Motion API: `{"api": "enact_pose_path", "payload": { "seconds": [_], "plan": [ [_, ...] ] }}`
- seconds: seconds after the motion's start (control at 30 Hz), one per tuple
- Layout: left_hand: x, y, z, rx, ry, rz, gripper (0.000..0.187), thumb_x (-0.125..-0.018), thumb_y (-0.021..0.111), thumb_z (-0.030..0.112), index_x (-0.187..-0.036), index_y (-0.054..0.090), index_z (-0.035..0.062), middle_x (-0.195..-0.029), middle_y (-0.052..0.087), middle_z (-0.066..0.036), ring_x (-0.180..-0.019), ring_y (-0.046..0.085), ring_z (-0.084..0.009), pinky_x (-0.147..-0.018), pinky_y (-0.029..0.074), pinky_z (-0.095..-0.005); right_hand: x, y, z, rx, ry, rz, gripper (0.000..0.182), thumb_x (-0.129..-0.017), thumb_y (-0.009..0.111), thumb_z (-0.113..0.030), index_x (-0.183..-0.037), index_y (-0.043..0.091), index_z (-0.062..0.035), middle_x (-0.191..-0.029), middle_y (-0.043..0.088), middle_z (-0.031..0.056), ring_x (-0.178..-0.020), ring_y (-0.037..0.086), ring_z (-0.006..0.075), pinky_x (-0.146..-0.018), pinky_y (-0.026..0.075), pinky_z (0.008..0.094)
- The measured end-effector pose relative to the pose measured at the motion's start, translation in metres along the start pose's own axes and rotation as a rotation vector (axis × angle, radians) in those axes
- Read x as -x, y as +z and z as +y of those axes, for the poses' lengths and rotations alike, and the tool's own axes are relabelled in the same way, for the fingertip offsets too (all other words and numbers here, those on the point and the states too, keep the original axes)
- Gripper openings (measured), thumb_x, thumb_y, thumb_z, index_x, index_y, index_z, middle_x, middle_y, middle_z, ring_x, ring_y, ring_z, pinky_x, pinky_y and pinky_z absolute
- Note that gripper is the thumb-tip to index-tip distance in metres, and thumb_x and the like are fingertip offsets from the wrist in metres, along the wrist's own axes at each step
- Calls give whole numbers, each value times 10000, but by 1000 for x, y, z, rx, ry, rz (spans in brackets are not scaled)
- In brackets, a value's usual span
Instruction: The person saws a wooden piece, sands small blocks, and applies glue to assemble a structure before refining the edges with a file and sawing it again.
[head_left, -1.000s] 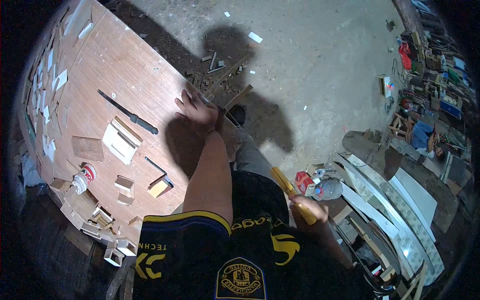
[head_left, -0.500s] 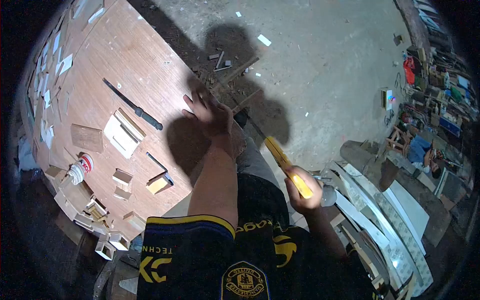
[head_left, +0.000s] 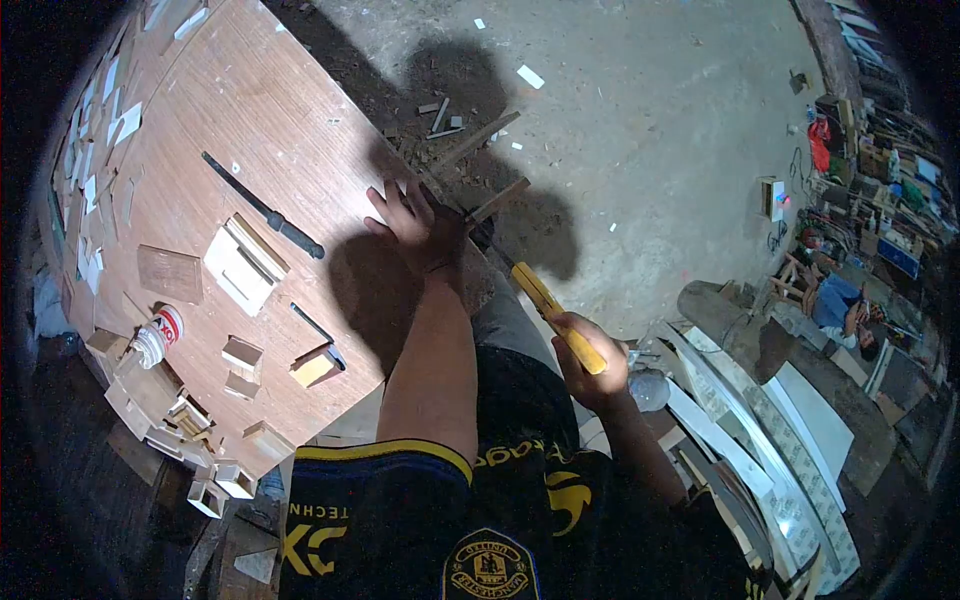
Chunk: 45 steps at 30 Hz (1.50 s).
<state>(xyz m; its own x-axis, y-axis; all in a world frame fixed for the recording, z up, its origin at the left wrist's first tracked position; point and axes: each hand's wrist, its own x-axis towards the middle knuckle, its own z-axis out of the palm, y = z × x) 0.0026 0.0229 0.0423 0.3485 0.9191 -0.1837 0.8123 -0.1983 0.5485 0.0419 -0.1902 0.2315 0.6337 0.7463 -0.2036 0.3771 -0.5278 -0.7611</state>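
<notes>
Right hand [head_left: 592,368] grips a yellow-handled tool [head_left: 557,315], long and slim, held off the bench's near edge. Left hand [head_left: 420,225] rests fingers spread, holding nothing, at that bench [head_left: 250,130] edge. Glue bottle [head_left: 158,335] lies near the left edge.

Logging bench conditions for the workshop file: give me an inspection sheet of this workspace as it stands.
Surface: wooden bench, worn, dusty.
Job's things: yellow-handled tool; wood strip at the bench edge.
Clutter: glue bottle, dark file, small wood blocks, offcuts.
Grippers: left hand pressed at the bench edge; right hand gripping the tool.
Cables: nothing seen.
Surroundings: concrete floor with scraps, white panels, another person at right.
</notes>
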Motion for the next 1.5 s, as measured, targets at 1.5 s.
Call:
{"api": "enact_pose_path", "payload": {
  "seconds": [1.5],
  "plan": [
    [8,-6,2,-215,263,131,402,-910,509,286,-1256,501,80,-1453,339,-179,-1340,276,-460,-1102,235,-580,-41,-37,-54,105,26,-290,282,-802,680,1,-1069,591,8,-971,691,163,-805,709,253,-667,572,336]
  ]
}}
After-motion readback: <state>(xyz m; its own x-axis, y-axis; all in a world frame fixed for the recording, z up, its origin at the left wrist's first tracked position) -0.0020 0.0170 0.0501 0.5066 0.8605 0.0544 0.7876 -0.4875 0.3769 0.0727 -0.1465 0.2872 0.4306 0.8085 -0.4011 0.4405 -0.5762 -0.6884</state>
